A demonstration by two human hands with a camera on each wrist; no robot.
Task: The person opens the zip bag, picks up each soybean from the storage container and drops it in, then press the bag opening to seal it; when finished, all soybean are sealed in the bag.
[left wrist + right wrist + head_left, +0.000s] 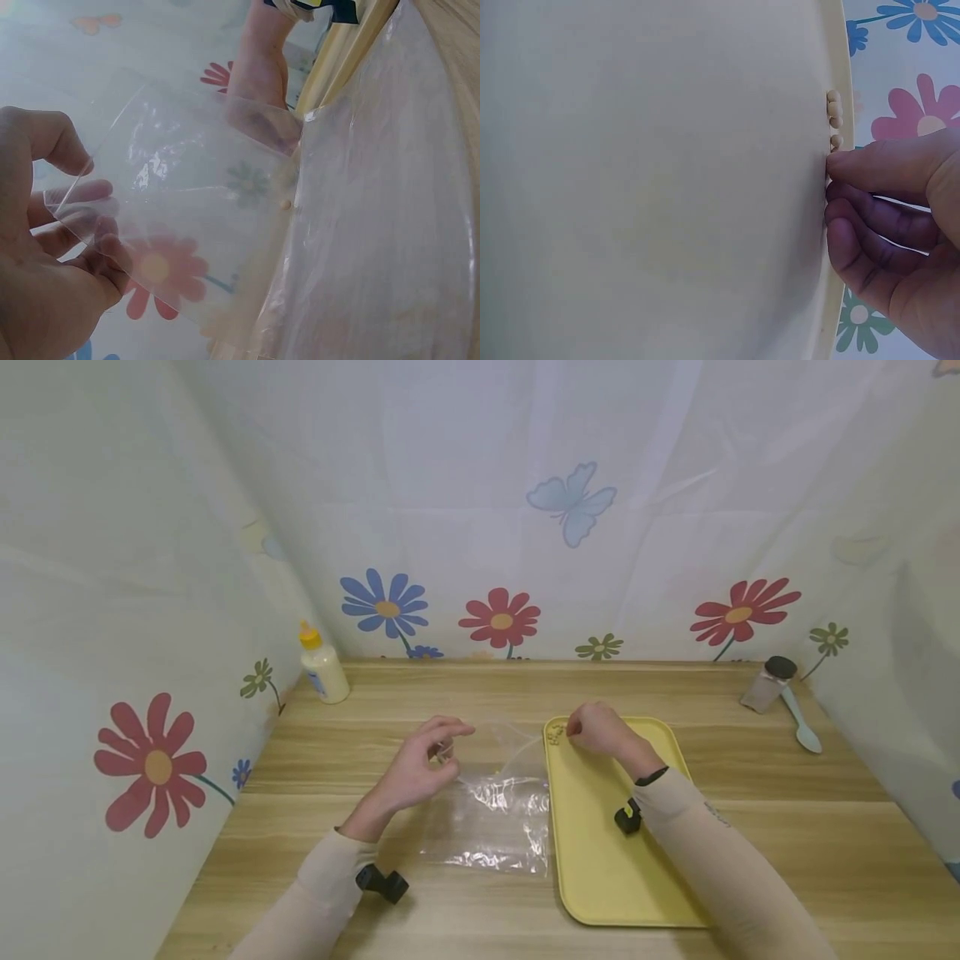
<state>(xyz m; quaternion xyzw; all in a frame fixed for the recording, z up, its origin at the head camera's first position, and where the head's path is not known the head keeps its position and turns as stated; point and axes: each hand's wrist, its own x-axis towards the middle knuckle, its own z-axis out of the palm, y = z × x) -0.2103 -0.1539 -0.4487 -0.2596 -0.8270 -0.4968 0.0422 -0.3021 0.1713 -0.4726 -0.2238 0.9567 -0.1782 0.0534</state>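
A clear plastic bag point(487, 827) lies on the table, its upper part lifted and spread. My left hand point(423, 760) holds the raised edge, its bent fingers around the film in the left wrist view. One small round bean point(285, 204) shows through the plastic there. My right hand point(600, 731) reaches down to the far left corner of the yellow tray point(615, 877), fingertips together at a cluster of small pale beans point(555, 732). Several beans point(835, 109) line up beside the thumb in the right wrist view. Whether a bean is between those fingertips is hidden.
A bottle with a yellow cap point(325, 672) stands at the back left. At the back right are a jar with a black lid point(768, 685) and a light blue spoon point(802, 727). A printed curtain point(465, 485) walls the table in behind and at both sides.
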